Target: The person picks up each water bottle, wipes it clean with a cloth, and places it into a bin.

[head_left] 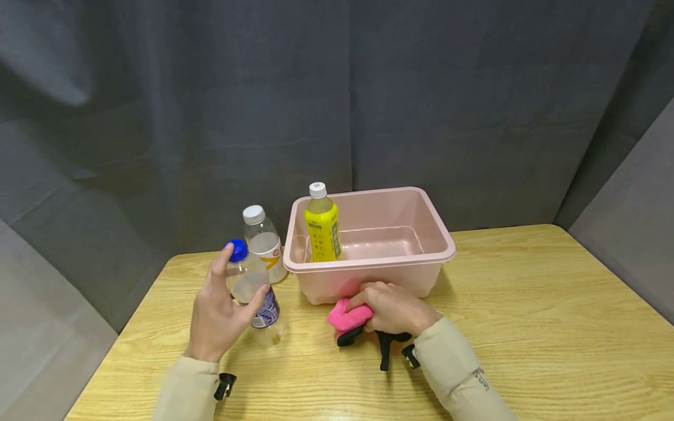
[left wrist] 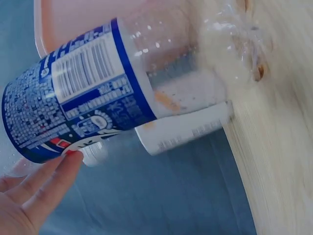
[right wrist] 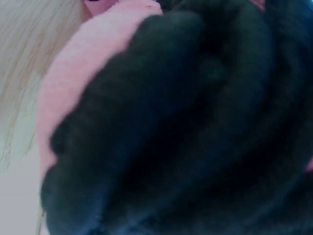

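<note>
On the left, my left hand [head_left: 210, 318] holds a clear plastic bottle [head_left: 267, 310] with a blue cap and a blue printed label. Its thumb lies along the near side, and a fingertip reaches the cap. The left wrist view shows fingertips [left wrist: 68, 164] against the label's edge. In front of a pink plastic bin [head_left: 326, 283], my right hand [head_left: 397, 310] grips a soft pink and black plush toy [head_left: 348, 318]. Black limb-like parts hang below that hand. Fuzzy black folds [right wrist: 146, 117] fill most of the right wrist view, with pink fabric along one side.
Inside the bin, at its left end, a yellow-labelled bottle [head_left: 322, 237] with a white cap stands upright. Another clear bottle [head_left: 263, 240], white-capped, stands left of the bin, behind the blue-capped one. A dark curtain [head_left: 447, 117] backs the wooden table [head_left: 526, 327].
</note>
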Available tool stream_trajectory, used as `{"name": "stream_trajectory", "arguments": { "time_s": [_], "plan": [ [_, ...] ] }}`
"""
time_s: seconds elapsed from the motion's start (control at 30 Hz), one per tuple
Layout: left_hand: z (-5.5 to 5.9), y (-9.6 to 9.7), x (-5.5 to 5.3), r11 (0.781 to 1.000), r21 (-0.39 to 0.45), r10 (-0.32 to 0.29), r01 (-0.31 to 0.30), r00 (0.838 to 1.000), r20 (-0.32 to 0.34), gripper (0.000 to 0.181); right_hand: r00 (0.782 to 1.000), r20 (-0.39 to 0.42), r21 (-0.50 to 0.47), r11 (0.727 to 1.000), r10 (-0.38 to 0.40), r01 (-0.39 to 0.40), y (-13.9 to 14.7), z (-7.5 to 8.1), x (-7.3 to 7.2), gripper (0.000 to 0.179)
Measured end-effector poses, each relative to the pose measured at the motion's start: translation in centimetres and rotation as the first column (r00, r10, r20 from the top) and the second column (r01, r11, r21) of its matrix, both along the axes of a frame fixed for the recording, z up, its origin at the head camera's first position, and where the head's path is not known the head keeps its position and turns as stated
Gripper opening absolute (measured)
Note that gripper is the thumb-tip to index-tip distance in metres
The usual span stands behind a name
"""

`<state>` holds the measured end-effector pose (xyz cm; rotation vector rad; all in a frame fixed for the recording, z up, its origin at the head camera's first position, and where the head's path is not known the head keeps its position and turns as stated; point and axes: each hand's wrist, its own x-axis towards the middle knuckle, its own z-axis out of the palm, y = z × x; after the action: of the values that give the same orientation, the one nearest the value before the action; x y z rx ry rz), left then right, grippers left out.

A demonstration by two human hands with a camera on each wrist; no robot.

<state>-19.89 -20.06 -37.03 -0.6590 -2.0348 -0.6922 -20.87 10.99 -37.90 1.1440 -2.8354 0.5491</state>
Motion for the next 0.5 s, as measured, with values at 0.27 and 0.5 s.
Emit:
{"name": "stream_trajectory", "arguments": {
  "time_s": [0.27, 0.5],
  "plan": [
    [0.3, 3.0, 1.6, 0.990, -0.046, -0.130, 0.131, 0.991, 0.025, 0.076, 1.000, -0.015, -0.005, 1.000, 0.003, -0.003, 0.1, 0.0, -0.1, 0.037],
    [0.0, 4.1, 1.8, 0.974, -0.071, -0.214, 0.213, 0.977, -0.002, 0.070, 1.000, -0.013, -0.007, 1.000, 0.006, -0.007, 0.2, 0.1, 0.1, 0.037]
  ]
}}
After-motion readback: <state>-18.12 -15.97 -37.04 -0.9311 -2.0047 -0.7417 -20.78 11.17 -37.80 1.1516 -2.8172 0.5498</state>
